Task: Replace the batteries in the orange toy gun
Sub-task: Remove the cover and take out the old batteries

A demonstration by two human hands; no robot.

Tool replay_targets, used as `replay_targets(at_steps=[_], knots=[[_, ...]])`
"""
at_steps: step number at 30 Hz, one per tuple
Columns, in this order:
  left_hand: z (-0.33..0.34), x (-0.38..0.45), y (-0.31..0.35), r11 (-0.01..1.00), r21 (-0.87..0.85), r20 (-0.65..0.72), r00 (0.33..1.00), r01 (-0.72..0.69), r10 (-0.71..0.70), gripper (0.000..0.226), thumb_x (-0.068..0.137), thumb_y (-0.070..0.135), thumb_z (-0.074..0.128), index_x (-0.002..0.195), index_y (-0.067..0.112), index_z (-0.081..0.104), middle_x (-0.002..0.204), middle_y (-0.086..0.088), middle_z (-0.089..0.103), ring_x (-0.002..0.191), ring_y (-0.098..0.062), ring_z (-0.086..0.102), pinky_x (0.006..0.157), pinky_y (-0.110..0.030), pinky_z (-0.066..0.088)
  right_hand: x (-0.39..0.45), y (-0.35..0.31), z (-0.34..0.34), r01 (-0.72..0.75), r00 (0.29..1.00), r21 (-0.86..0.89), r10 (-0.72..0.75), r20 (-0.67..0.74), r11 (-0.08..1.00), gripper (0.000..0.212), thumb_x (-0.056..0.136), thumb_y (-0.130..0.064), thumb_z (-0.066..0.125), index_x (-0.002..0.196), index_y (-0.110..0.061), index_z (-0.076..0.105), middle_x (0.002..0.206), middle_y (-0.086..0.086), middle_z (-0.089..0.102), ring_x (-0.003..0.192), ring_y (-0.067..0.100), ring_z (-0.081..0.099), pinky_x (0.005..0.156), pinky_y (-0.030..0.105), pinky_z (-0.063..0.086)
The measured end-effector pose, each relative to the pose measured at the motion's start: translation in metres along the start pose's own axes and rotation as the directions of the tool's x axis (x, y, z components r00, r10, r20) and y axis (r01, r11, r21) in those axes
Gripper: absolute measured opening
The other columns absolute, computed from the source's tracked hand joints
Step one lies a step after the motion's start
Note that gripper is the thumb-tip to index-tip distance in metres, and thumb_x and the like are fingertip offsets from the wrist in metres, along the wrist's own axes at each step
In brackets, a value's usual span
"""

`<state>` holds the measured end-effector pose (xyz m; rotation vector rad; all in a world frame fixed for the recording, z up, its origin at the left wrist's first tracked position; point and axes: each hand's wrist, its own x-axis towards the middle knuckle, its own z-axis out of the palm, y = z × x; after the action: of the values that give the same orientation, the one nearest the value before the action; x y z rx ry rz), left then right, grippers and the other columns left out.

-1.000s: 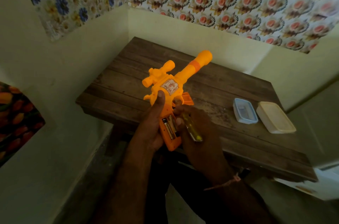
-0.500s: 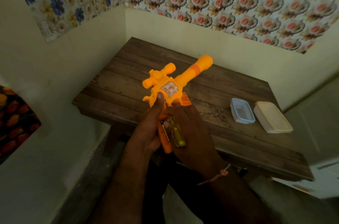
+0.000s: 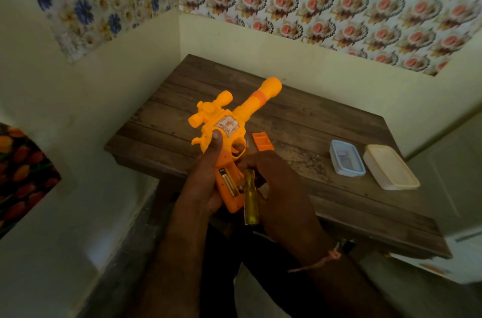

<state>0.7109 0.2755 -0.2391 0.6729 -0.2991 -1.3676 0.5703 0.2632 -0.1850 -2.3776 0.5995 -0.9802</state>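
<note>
bare table (image 3: 182, 98) left and behind; orange cover (image 3: 262, 141) and two containers (image 3: 345, 157) rightward

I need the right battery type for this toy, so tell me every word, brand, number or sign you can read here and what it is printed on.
No text in this picture can be read.
Sticker on the side of the orange toy gun: printed in red and white, too blurred to read.
Batteries in the open grip compartment: no marking legible.
Yellow screwdriver handle in the right hand: no print visible.
Two plastic boxes on the table: no labels visible.
</note>
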Motion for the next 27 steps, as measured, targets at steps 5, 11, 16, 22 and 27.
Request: replay_targets(at_steps=[5, 11, 16, 22, 27], knots=[[-0.007, -0.001, 0.009, 0.995, 0.090, -0.133, 0.989, -0.052, 0.064, 0.072, 0.074, 0.070, 0.059, 0.117, 0.012, 0.062, 0.087, -0.013, 0.070, 0.069, -0.022, 0.067, 0.059, -0.032, 0.055, -0.005, 0.005, -0.005, -0.146, 0.963, 0.126, 0.170, -0.210, 0.981, 0.030, 0.070, -0.009, 0.072, 0.091, -0.026, 0.060, 0.092, -0.028, 0.060, 0.087, 0.000, 0.061, 0.076, 0.035, 0.052], [-0.015, -0.003, 0.018, 0.981, 0.116, -0.241, 0.954, -0.155, 0.179, 0.083, 0.072, 0.064, 0.052, 0.133, 0.007, 0.056, 0.093, -0.009, 0.069, 0.067, -0.012, 0.069, 0.055, -0.023, 0.054, -0.002, 0.050, 0.000, -0.408, 0.824, 0.166, 0.440, -0.356, 0.898, 0.045, 0.070, 0.013, 0.065, 0.083, -0.029, 0.059, 0.087, -0.012, 0.061, 0.085, 0.013, 0.062, 0.075, 0.032, 0.054], [-0.011, -0.003, 0.016, 0.981, 0.108, -0.251, 0.950, -0.164, 0.186, 0.083, 0.074, 0.061, 0.052, 0.135, 0.006, 0.054, 0.093, -0.010, 0.068, 0.065, -0.012, 0.068, 0.055, -0.023, 0.054, 0.016, 0.073, 0.021, -0.445, 0.824, 0.096, 0.449, -0.345, 0.890, 0.039, 0.065, 0.013, 0.065, 0.080, -0.022, 0.058, 0.079, -0.012, 0.056, 0.075, 0.008, 0.055, 0.068, 0.020, 0.044], [-0.010, 0.000, 0.014, 0.983, 0.124, -0.255, 0.953, -0.133, 0.162, 0.081, 0.074, 0.061, 0.053, 0.135, 0.008, 0.054, 0.104, -0.010, 0.070, 0.077, -0.014, 0.071, 0.060, -0.026, 0.055, 0.031, 0.094, 0.051, -0.412, 0.877, -0.002, 0.396, -0.272, 0.911, 0.027, 0.068, -0.003, 0.077, 0.081, -0.020, 0.060, 0.080, -0.006, 0.056, 0.077, 0.011, 0.053, 0.069, 0.026, 0.041], [-0.015, 0.004, 0.012, 0.982, 0.139, -0.239, 0.958, -0.127, 0.158, 0.072, 0.075, 0.061, 0.050, 0.129, 0.013, 0.058, 0.089, -0.005, 0.075, 0.075, -0.014, 0.072, 0.062, -0.027, 0.055, 0.034, 0.099, 0.056, -0.341, 0.919, -0.094, 0.311, -0.241, 0.935, 0.025, 0.069, -0.003, 0.076, 0.080, -0.017, 0.059, 0.077, -0.010, 0.050, 0.076, 0.017, 0.053, 0.067, 0.031, 0.042]])
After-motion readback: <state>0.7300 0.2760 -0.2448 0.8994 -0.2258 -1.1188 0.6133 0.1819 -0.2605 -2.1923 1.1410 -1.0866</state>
